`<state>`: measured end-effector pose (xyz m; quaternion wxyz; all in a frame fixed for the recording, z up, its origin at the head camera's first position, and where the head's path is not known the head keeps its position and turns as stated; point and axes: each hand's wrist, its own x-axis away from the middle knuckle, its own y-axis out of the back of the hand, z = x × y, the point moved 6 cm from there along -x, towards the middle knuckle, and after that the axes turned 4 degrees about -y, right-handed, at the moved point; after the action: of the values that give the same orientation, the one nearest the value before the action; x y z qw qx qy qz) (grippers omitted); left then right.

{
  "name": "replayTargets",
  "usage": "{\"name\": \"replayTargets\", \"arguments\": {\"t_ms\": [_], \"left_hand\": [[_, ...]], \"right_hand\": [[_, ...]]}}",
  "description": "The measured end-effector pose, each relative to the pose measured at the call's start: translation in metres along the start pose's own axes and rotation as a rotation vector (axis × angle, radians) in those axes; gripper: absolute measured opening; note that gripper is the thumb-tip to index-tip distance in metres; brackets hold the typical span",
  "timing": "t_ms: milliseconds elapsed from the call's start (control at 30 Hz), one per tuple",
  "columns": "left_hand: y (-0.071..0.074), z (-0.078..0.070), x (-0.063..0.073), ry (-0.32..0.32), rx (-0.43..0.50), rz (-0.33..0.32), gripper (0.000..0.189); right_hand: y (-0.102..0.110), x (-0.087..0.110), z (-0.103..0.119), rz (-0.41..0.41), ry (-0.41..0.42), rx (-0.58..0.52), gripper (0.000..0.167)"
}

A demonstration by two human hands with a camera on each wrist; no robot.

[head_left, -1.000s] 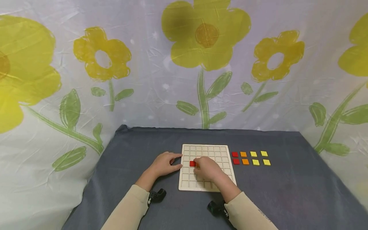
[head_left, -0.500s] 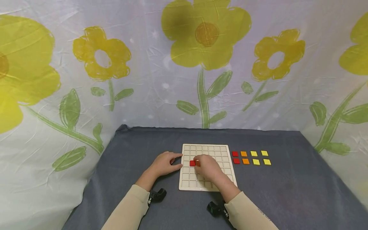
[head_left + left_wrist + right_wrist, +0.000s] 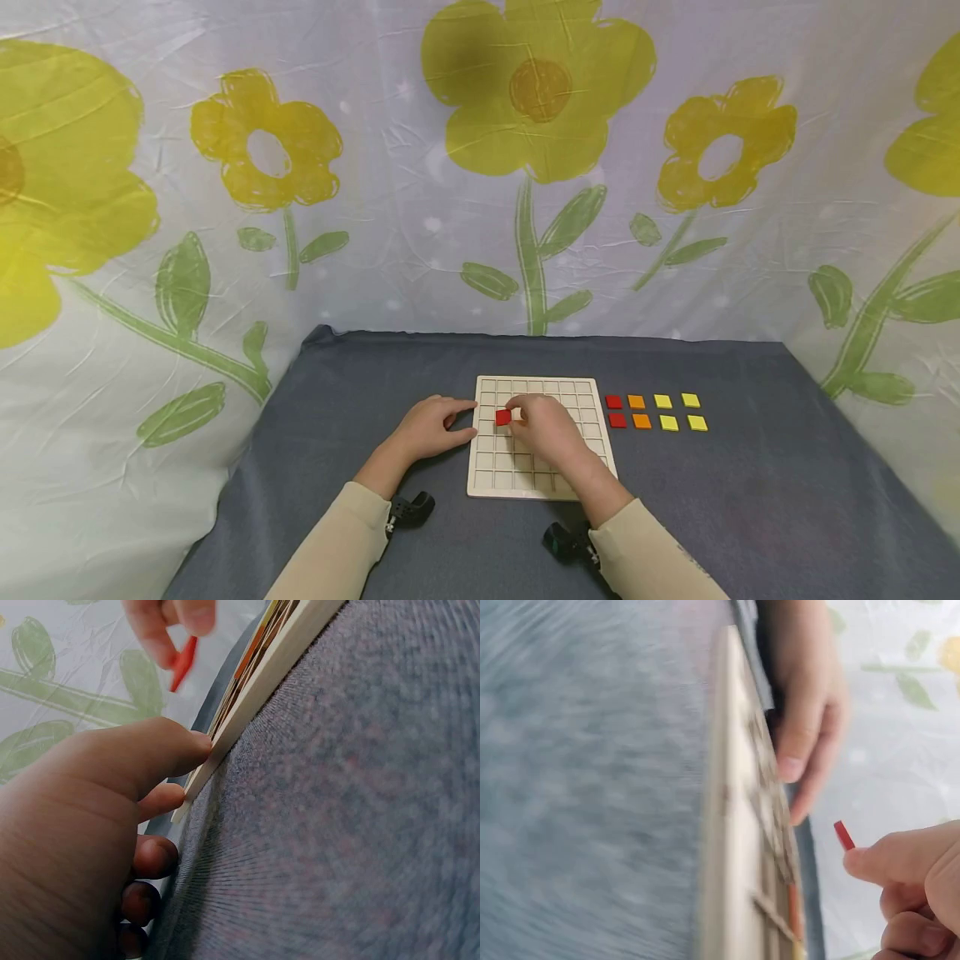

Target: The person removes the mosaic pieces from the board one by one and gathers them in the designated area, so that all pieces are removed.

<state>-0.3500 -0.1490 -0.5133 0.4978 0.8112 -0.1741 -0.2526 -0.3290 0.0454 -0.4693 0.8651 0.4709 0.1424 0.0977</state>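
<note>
My right hand (image 3: 549, 432) pinches a red square tile (image 3: 503, 417) between thumb and forefinger, above the left part of a pale wooden grid board (image 3: 542, 482). In both wrist views the tile shows as a thin red slab (image 3: 844, 835), raised off the board and tilted. Against the board's left edge, my left hand (image 3: 429, 427) rests its thumb and forefinger a little apart; its other fingers are loosely bent in the left wrist view. Part of the grid is hidden under my right hand.
Right of the board lie two rows of loose tiles: two red tiles (image 3: 614, 402), two orange tiles (image 3: 636, 402) and several yellow tiles (image 3: 663, 402). A dark grey cloth (image 3: 750, 500) covers the table. Behind it hangs a flower-printed curtain (image 3: 390, 250).
The red tile, earlier low over the grid at my right fingertips, has come up with my right hand and moved slightly away from me. My left hand has stayed at the board's edge.
</note>
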Motion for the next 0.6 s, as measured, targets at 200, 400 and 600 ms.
{"name": "replayTargets", "arguments": {"t_ms": [200, 400, 600], "left_hand": [[0.0, 0.0, 0.0, 0.003, 0.011, 0.01, 0.047], [-0.002, 0.001, 0.0, 0.009, 0.002, 0.007, 0.048], [-0.001, 0.001, 0.001, 0.002, 0.003, 0.009, 0.048]], "right_hand": [[0.02, 0.003, 0.002, 0.016, -0.054, -0.08, 0.025], [0.043, 0.005, -0.001, -0.002, -0.077, -0.147, 0.024], [0.065, 0.007, -0.013, -0.014, -0.111, -0.243, 0.025]]}}
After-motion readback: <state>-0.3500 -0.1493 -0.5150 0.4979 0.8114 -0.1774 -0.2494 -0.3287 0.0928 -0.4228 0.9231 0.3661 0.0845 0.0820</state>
